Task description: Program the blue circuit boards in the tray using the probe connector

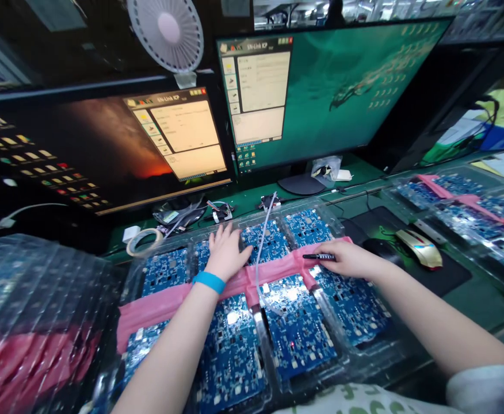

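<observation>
left hand [228, 253] lay over boards [299, 328] and pink strip [282, 270], fingers spread, gripping nothing, probably steadying them. right hand [342, 259] gripped black pen [318, 257] in fingers over strip, likely to have it handy. boards sat in separate pockets of clear tray [264, 336] on counter [485, 305], presumably against rubbing.

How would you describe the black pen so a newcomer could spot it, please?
In front of the two monitors lies a tray of blue boards crossed by a pink strip. Over the strip's right part, the right hand holds the pen, short and black, unlike the long whitish strand nearby.
</observation>
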A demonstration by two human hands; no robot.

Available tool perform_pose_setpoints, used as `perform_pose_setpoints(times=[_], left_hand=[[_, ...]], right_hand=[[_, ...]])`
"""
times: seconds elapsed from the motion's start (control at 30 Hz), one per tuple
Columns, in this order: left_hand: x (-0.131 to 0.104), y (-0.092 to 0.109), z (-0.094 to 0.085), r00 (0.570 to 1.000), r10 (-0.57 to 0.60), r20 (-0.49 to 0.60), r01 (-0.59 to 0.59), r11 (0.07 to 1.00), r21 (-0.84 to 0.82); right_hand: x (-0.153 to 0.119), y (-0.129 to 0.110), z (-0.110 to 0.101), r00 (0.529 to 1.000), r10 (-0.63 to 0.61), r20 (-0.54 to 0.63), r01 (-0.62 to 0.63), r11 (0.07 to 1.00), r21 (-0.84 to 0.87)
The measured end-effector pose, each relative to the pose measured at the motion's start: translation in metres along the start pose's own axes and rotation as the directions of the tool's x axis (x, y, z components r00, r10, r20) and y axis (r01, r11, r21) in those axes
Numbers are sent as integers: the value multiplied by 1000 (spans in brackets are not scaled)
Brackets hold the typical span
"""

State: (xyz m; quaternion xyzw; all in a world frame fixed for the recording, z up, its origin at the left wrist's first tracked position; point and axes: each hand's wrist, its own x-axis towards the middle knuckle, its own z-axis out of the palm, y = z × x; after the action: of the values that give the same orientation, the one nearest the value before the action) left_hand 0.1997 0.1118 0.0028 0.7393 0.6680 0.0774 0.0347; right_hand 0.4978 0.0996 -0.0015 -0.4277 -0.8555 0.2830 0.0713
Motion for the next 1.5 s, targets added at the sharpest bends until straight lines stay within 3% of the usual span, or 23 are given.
perform_pose_setpoints(times=[0.23,0.37,0.47,0.7,1.1,1.27,1.33,1.43,1.5], left_hand=[[-78,-18,-30,990,140,-27,-140,990,18],[-122,-28,-30,990,143,8,-143,990,6],[-140,-33,-24,993,118,0,-118,993,-11],[-139,-36,-16,999,52,-15,-53,997,-62],[-135,-36,-15,999,-32,20,35,985,-169],[-135,-35,-17,999,-34,15,36,983,-180],[-136,-36,-18,1000,-28,-1,28,979,-201],[-137,-36,-21,1000,-4,-21,-1,972,-235],[-138,-35,-22,1000,20,8,-18,971,-238]], right_hand=[[-7,1,7,998,4,64,-4,1000,11],[-6,-2,6,995,-58,78,60,998,-22],[-5,-5,6,994,-76,75,83,992,-94],[-4,-6,10,996,-78,45,84,987,-140],[-4,-16,7,989,-110,98,131,961,-245],[-5,-8,8,998,-47,34,52,989,-140],[-5,-10,7,998,-27,-54,23,998,-66],[-2,-27,7,976,39,-214,-29,998,50],[1,-45,10,982,58,-180,-38,993,111]])
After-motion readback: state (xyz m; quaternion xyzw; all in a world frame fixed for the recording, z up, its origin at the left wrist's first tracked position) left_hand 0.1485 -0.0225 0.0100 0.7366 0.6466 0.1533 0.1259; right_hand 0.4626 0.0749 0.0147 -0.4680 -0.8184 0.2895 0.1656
